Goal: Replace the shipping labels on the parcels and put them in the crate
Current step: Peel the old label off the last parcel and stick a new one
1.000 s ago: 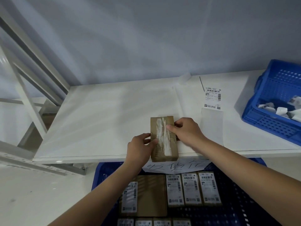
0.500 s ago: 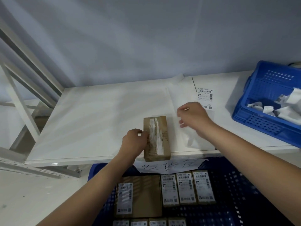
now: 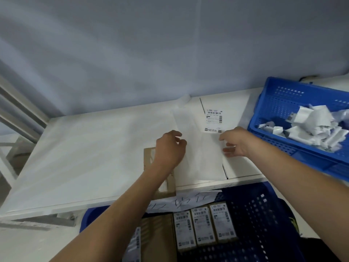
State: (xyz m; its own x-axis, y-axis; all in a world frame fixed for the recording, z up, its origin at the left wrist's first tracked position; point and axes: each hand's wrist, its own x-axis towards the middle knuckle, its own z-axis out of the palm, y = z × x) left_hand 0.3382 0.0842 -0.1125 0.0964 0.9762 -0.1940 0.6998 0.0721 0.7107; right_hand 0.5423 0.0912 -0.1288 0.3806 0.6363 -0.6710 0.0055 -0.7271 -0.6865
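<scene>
A brown parcel (image 3: 148, 157) with torn label residue lies at the white table's front edge, mostly hidden under my left arm. My left hand (image 3: 170, 148) hovers over it with loosely curled fingers that reach the left edge of a translucent backing sheet (image 3: 198, 154). It grips nothing that I can see. A fresh shipping label (image 3: 214, 120) sits at the sheet's far end. My right hand (image 3: 236, 142) lies just below that label, fingers spread, index fingertip at the label's lower right corner.
A blue crate (image 3: 264, 214) below the table edge holds several labelled parcels (image 3: 200, 227) and a handwritten paper note (image 3: 188, 201). Another blue crate (image 3: 283, 103) at the right holds crumpled label scraps (image 3: 311, 127). White shelf struts stand at the left.
My left hand let go of the parcel's side and moved up and right toward the sheet. My right hand travelled right, up to the fresh label. The view shifted right.
</scene>
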